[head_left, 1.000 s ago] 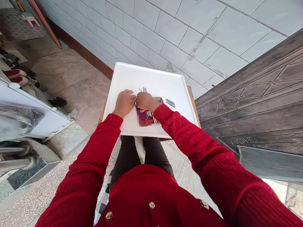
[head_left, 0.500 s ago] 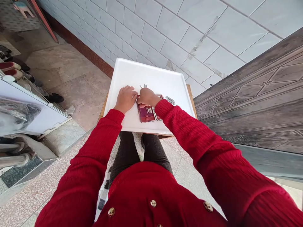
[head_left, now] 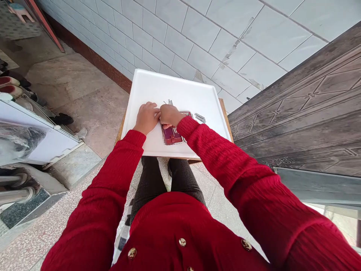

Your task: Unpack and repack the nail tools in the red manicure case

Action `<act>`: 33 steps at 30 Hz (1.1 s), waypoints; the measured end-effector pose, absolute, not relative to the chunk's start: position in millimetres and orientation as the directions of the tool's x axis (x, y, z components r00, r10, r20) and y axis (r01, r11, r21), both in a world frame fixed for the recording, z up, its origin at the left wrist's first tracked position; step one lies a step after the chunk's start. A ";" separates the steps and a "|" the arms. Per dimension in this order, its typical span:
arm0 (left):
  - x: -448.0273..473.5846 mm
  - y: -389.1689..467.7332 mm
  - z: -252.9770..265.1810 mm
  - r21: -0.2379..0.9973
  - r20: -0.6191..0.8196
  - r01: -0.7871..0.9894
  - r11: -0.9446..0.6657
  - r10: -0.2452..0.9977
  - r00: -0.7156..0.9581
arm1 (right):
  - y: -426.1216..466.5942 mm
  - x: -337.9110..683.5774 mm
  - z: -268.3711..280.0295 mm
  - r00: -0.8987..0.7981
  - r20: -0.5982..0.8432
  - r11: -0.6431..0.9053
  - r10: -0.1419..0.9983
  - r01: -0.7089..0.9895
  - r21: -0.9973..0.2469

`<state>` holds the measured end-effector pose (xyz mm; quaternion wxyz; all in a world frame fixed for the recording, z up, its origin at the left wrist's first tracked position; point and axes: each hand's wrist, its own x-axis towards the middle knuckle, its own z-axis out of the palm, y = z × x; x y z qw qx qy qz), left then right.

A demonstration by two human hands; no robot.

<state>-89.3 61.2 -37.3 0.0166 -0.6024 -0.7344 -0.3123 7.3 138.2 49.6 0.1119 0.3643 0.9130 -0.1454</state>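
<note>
An opened manicure case (head_left: 172,140) with a dark red lining lies on the white tray, slim metal tools held in its near part. My left hand (head_left: 146,117) is at the case's upper left corner, fingers bent and closed on its edge. Right beside it, my right hand (head_left: 170,115) reaches over the case with fingers pinched together; what they hold is hidden. The two hands touch at the fingertips. Just beyond my right hand, a few thin metal tools (head_left: 170,102) lie on the tray. Nail clippers (head_left: 200,117) rest to the right of the case.
The white tray (head_left: 149,84) sits on a wooden-edged stand against a tiled wall (head_left: 175,41). A dark carved panel (head_left: 282,109) stands at the right. Shoes (head_left: 12,84) and a white cabinet (head_left: 53,145) are at the left.
My right hand has shifted slightly left, closer to my left hand, and its fingers now meet the left fingertips. The view has moved a little; the case and nail clippers stay on the tray.
</note>
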 end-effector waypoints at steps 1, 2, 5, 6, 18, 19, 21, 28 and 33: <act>-89.5 61.1 -37.3 0.438 0.396 0.895 0.083 0.876 -0.275 | 136.9 7.0 50.3 -0.701 -0.323 0.687 0.635 0.704 -0.177; -89.7 61.2 -37.5 0.437 0.394 0.895 0.086 0.877 -0.277 | 136.1 7.6 50.8 -0.695 -0.332 0.685 0.638 0.709 -0.166; -90.7 62.3 -39.6 0.434 0.404 0.897 0.086 0.871 -0.279 | 136.7 14.2 51.1 -0.668 -0.355 0.633 0.654 0.740 -0.227; -91.1 62.8 -40.7 0.430 0.415 0.899 0.080 0.867 -0.276 | 137.8 17.3 51.1 -0.651 -0.371 0.590 0.663 0.758 -0.277; -92.3 59.8 -39.3 0.393 0.452 0.917 0.067 0.855 -0.256 | 192.8 0.0 56.6 -0.561 -0.294 0.388 0.774 0.787 -0.479; -92.4 59.0 -38.6 0.389 0.452 0.919 0.065 0.856 -0.252 | 200.7 -3.1 54.8 -0.565 -0.273 0.408 0.779 0.786 -0.464; -92.5 57.8 -37.4 0.384 0.452 0.921 0.062 0.857 -0.246 | 214.6 -6.8 49.9 -0.568 -0.252 0.439 0.784 0.793 -0.421; -91.4 55.4 -35.5 0.387 0.461 0.920 0.055 0.853 -0.245 | 215.6 14.8 51.6 -0.602 -0.223 0.500 0.767 0.778 -0.380; -89.9 55.5 -35.0 0.399 0.462 0.915 0.054 0.850 -0.252 | 189.3 46.9 73.5 -0.662 -0.344 0.595 0.666 0.750 -0.290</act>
